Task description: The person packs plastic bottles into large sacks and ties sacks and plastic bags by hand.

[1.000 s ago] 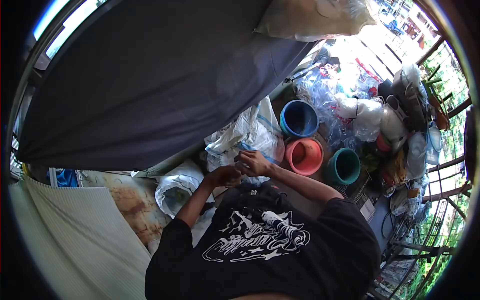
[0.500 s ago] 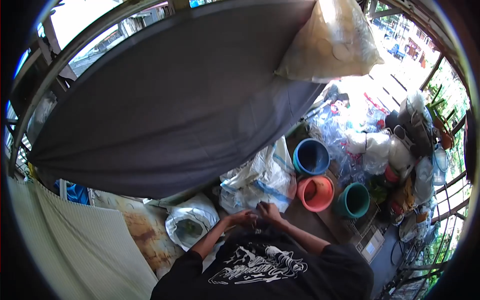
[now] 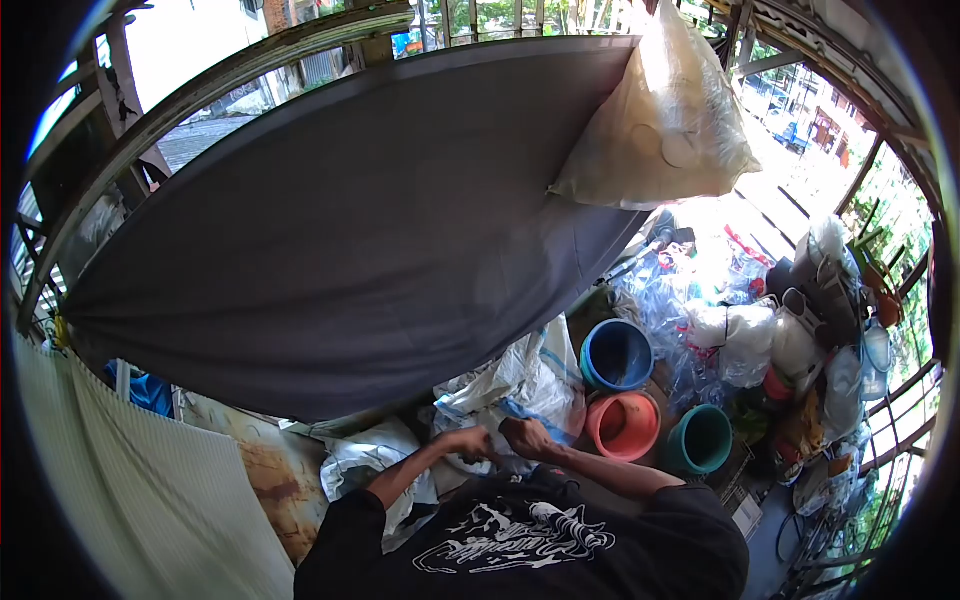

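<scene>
One dark grey sheet [image 3: 350,230]: stretched across the far left and middle of the scene, its lower edge sagging toward me.

One ribbed pale cloth [image 3: 160,470]: hanging at the near left, in long folds.

One black shirt [image 3: 640,540], mine: nearest of all, white printed design on the front.

One heap of clear plastic [image 3: 680,280]: far right, beyond the buckets, glaring where the light strikes it.

One filled pale bag [image 3: 665,140]: far right of centre, overlapping the right end of the dark grey sheet.

One white sack with blue stripes [image 3: 535,385]: crumpled, just beyond my hands, left of the blue and coral buckets; its far left part lies behind the sheet's edge.

One plain white sack [image 3: 378,442]: near left of the striped one, partly crossed by my left forearm.

One blue bucket [image 3: 600,350]: farthest of three, mouth toward me.

One coral bucket [image 3: 605,425]: just nearer than the blue.

One green bucket [image 3: 680,455]: right of the coral.

One right hand [image 3: 528,438], mine: fingers curled, in front of the striped sack's near edge; whether I grip anything I cannot tell.

One left hand [image 3: 470,442], mine: just beside the right, fingers bent inward; contents, if any, too small to make out.
</scene>
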`<state>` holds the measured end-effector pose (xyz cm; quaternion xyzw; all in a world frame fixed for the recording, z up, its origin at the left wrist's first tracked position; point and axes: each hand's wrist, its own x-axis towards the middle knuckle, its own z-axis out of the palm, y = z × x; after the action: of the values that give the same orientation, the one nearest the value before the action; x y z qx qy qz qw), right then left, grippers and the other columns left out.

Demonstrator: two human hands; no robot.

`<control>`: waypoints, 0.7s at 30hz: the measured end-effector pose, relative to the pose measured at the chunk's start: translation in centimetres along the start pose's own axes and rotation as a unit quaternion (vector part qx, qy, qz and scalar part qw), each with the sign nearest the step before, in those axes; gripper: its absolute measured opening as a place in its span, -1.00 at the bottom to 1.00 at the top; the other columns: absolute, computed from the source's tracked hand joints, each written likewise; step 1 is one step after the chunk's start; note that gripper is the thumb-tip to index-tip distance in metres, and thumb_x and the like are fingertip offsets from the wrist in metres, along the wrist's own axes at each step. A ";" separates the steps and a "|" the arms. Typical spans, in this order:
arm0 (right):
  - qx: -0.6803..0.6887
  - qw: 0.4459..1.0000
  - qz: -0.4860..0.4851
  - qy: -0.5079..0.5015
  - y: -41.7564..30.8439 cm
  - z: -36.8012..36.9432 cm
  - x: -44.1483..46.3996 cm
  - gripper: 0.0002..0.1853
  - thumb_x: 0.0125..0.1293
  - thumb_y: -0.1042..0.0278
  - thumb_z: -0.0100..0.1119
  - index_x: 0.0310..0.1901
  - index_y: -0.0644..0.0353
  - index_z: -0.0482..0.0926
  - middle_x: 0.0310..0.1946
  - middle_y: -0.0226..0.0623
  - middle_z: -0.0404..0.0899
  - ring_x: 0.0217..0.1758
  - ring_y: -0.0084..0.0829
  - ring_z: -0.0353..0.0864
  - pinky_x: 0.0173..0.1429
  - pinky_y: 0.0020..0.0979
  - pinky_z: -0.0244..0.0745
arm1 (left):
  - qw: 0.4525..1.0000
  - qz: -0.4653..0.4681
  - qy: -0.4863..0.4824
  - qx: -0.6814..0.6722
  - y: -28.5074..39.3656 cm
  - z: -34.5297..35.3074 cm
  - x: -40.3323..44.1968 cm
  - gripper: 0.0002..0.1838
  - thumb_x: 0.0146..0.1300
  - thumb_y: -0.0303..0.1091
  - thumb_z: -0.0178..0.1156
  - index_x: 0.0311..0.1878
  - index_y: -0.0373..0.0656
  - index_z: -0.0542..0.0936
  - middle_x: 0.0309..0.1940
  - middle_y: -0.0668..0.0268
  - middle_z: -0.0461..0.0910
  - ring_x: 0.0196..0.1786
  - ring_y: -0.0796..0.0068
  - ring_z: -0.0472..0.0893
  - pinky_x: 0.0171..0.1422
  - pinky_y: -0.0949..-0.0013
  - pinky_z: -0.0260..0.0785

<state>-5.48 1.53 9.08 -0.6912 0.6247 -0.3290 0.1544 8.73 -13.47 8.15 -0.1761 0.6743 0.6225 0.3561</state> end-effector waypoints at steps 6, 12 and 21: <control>-0.056 0.955 0.230 -0.180 6.8 5.4 -1.1 -0.78 0.18 0.32 0.04 -0.37 0.32 0.57 -0.37 0.07 0.62 -0.33 0.10 0.63 -0.32 -0.04 0.51 | 0.845 0.029 0.400 0.354 0.5 4.1 3.9 -0.55 -0.14 -0.15 0.41 -0.26 -0.28 0.54 -0.26 -0.08 0.65 -0.19 -0.10 0.66 -0.18 -0.02 0.53; 0.078 0.981 0.174 -0.020 5.2 -0.8 -1.3 -0.84 0.20 0.35 0.08 -0.30 0.27 0.55 -0.42 0.03 0.58 -0.33 0.09 0.59 -0.23 -0.05 0.51 | 0.989 0.079 0.107 -0.068 2.3 1.5 1.5 -0.63 0.13 -0.19 0.27 -0.05 -0.19 0.60 -0.24 0.09 0.68 -0.12 0.06 0.67 -0.11 0.17 0.55; 0.091 0.975 -0.196 0.059 -0.1 -11.9 3.9 -0.85 0.15 0.48 0.23 -0.27 0.27 0.48 -0.50 -0.18 0.45 -0.48 -0.10 0.53 -0.44 -0.21 0.43 | 0.769 0.273 -0.398 -0.420 5.4 2.8 0.3 -0.52 0.28 0.04 0.14 0.10 -0.12 0.43 -0.58 0.52 0.36 -0.60 0.61 0.36 -0.52 0.49 0.23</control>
<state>-13.12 0.11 18.96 -0.7628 0.4527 -0.4480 0.1121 5.57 -9.82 11.89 0.1467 0.1635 0.9287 0.2987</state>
